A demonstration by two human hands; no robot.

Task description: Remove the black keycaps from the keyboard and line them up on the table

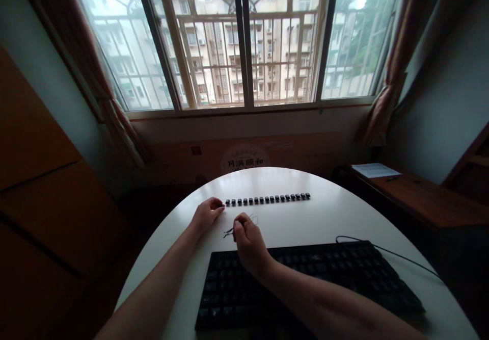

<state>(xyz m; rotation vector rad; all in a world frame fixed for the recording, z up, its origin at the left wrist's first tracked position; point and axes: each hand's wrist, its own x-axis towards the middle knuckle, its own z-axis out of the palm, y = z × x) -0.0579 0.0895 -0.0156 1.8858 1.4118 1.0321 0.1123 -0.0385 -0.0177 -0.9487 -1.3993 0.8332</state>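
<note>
My left hand (208,215) rests at the left end of a row of small black keycaps (267,200) on the white round table (305,223). Its thumb and fingers are pinched around a dark keycap, mostly hidden by the fingertips. Closed in a fist, my right hand (247,240) grips a thin keycap puller (228,233). Dark prongs stick out to the left of the fist, and fine wire loops show behind it. Below this hand lies a black keyboard (305,279), partly covered by my right forearm.
A black cable (401,261) runs from the keyboard over the table's right edge. To the right stands a wooden desk (420,202) with a sheet of paper (376,170). A barred window (244,49) with tied curtains fills the back wall.
</note>
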